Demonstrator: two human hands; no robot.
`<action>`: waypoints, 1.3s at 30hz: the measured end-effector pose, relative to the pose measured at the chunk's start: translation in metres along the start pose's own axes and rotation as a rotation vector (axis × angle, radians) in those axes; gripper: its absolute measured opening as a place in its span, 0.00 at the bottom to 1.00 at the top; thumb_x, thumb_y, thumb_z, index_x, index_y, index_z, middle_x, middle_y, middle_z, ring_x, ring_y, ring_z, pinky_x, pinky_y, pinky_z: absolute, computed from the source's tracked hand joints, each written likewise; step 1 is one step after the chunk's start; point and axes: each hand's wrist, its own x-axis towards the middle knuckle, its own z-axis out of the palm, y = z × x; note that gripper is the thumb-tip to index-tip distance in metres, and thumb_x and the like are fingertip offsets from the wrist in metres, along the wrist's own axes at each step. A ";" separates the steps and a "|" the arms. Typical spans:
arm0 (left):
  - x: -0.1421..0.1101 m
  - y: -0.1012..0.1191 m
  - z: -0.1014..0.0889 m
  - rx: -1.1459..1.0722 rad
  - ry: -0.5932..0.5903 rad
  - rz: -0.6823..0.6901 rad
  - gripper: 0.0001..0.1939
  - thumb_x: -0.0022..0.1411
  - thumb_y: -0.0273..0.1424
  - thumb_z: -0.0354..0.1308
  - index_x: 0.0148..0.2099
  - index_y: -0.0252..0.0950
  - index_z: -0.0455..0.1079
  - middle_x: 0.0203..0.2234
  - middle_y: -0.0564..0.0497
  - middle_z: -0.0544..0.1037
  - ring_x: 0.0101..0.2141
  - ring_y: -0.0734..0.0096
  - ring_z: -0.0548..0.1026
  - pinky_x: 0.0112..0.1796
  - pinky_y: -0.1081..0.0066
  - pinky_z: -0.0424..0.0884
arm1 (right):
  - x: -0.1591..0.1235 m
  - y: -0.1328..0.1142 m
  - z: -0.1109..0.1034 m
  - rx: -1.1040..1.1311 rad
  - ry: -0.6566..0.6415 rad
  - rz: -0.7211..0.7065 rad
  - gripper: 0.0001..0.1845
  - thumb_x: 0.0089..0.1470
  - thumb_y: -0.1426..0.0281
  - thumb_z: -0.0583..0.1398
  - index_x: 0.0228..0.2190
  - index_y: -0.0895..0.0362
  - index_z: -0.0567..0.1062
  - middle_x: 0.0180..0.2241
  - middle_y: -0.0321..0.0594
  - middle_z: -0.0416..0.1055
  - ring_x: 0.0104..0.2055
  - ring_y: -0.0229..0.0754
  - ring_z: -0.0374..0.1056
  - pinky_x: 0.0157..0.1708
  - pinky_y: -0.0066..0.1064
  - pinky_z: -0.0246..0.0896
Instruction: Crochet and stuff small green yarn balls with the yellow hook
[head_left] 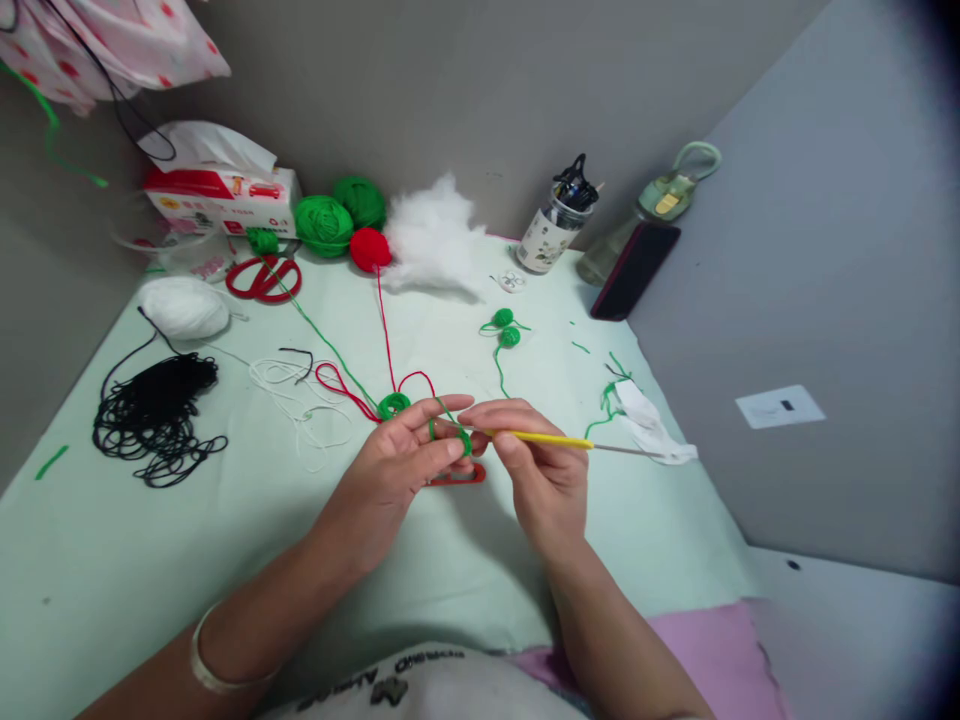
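Hands close together, inward from the near edge of the surface (420, 590): left hand (401, 452) pinching small green yarn piece (466, 441), right hand (551, 475) gripping yellow-handled hook (551, 438). Possible trouble: red yarn (387, 330) (slack beside green coil (395, 398)) tangling if tugged.

Pale bangle (197, 655) on left forearm (259, 600); whitish top (480, 690), dark lettering (430, 660), dark motif (390, 690).

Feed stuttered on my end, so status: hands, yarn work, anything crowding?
Left hand pinching small green yarn piece. Right hand gripping yellow hook, pointed toward it. Green coil close by left hand; red-orange object partly hidden.
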 end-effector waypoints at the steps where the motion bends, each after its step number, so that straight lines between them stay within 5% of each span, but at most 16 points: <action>1: 0.000 0.000 0.000 0.008 -0.005 -0.001 0.18 0.58 0.28 0.69 0.52 0.38 0.78 0.34 0.51 0.81 0.32 0.72 0.77 0.42 0.68 0.75 | 0.000 0.000 0.000 0.023 0.003 0.028 0.09 0.66 0.66 0.60 0.40 0.53 0.82 0.39 0.43 0.81 0.39 0.43 0.77 0.34 0.35 0.75; 7: -0.003 0.002 -0.002 0.034 0.049 0.023 0.16 0.59 0.30 0.69 0.50 0.39 0.79 0.32 0.55 0.76 0.34 0.72 0.77 0.42 0.69 0.74 | -0.003 -0.001 -0.004 0.096 0.021 0.093 0.11 0.70 0.67 0.54 0.40 0.54 0.77 0.36 0.41 0.80 0.31 0.39 0.76 0.33 0.34 0.76; 11: -0.003 -0.001 -0.002 0.079 0.142 0.129 0.16 0.59 0.28 0.68 0.50 0.41 0.79 0.30 0.58 0.73 0.32 0.78 0.73 0.38 0.77 0.71 | -0.009 -0.003 -0.002 -0.355 -0.060 -0.259 0.14 0.68 0.75 0.54 0.49 0.51 0.76 0.41 0.43 0.80 0.38 0.42 0.78 0.37 0.36 0.78; 15: -0.002 -0.003 -0.002 -0.048 0.066 0.006 0.20 0.58 0.29 0.70 0.54 0.40 0.77 0.30 0.56 0.76 0.32 0.74 0.75 0.39 0.72 0.73 | -0.013 -0.003 0.000 -0.752 -0.140 -0.461 0.19 0.64 0.76 0.60 0.52 0.45 0.77 0.44 0.41 0.79 0.44 0.42 0.78 0.35 0.30 0.77; 19: 0.000 -0.002 -0.005 -0.147 -0.024 -0.088 0.17 0.60 0.29 0.69 0.52 0.37 0.78 0.33 0.51 0.80 0.33 0.72 0.78 0.42 0.69 0.75 | -0.011 -0.004 0.000 -0.495 -0.003 -0.305 0.14 0.65 0.75 0.59 0.47 0.49 0.80 0.41 0.42 0.79 0.41 0.43 0.77 0.36 0.35 0.77; 24: -0.002 -0.001 -0.006 -0.064 0.018 0.003 0.15 0.59 0.28 0.69 0.49 0.39 0.80 0.30 0.55 0.78 0.31 0.75 0.77 0.39 0.72 0.74 | -0.004 -0.002 0.003 -0.049 0.090 -0.055 0.11 0.68 0.71 0.57 0.40 0.52 0.81 0.36 0.41 0.78 0.32 0.40 0.74 0.30 0.35 0.74; 28: -0.002 -0.002 -0.001 0.013 0.029 0.035 0.16 0.58 0.29 0.70 0.50 0.39 0.80 0.34 0.53 0.80 0.35 0.71 0.78 0.41 0.71 0.74 | -0.004 0.000 0.006 -0.135 0.005 -0.116 0.11 0.65 0.74 0.60 0.43 0.51 0.82 0.39 0.42 0.81 0.42 0.45 0.77 0.39 0.39 0.76; 35: 0.000 -0.005 0.000 -0.113 0.014 -0.025 0.20 0.60 0.30 0.69 0.55 0.40 0.77 0.34 0.53 0.80 0.33 0.73 0.77 0.42 0.71 0.75 | -0.014 0.002 0.006 -0.500 -0.045 -0.338 0.22 0.62 0.81 0.60 0.53 0.50 0.79 0.47 0.46 0.77 0.45 0.43 0.76 0.38 0.34 0.76; 39: 0.003 -0.002 -0.006 -0.178 0.003 -0.063 0.14 0.60 0.28 0.69 0.49 0.36 0.81 0.32 0.53 0.78 0.30 0.79 0.74 0.37 0.77 0.74 | -0.009 0.000 0.003 -0.276 0.090 -0.224 0.17 0.64 0.79 0.59 0.46 0.51 0.82 0.39 0.42 0.79 0.38 0.42 0.75 0.37 0.35 0.74</action>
